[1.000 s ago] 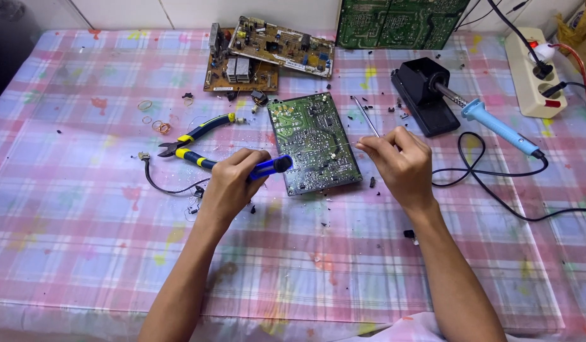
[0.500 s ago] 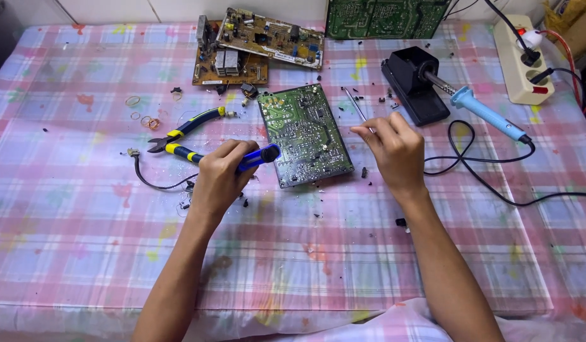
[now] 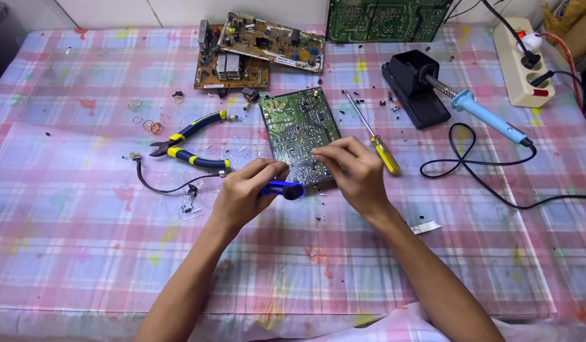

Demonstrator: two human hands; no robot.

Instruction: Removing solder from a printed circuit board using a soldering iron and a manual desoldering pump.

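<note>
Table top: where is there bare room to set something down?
The tablecloth lies bare along the near edge and far left, below the pliers; also right of the soldering iron's cord. It is crowded at the back, around the green board, brown boards, screwdriver and iron stand.

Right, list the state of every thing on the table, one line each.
Left hand: shut on blue tool.
Right hand: fingertips pressing green board, which lies flat.
Soldering iron: parked in black stand.
Cutters: lying free, jaws slightly open.
Screwdriver: lying free beside board.
Power strip: two plugs in.
</note>
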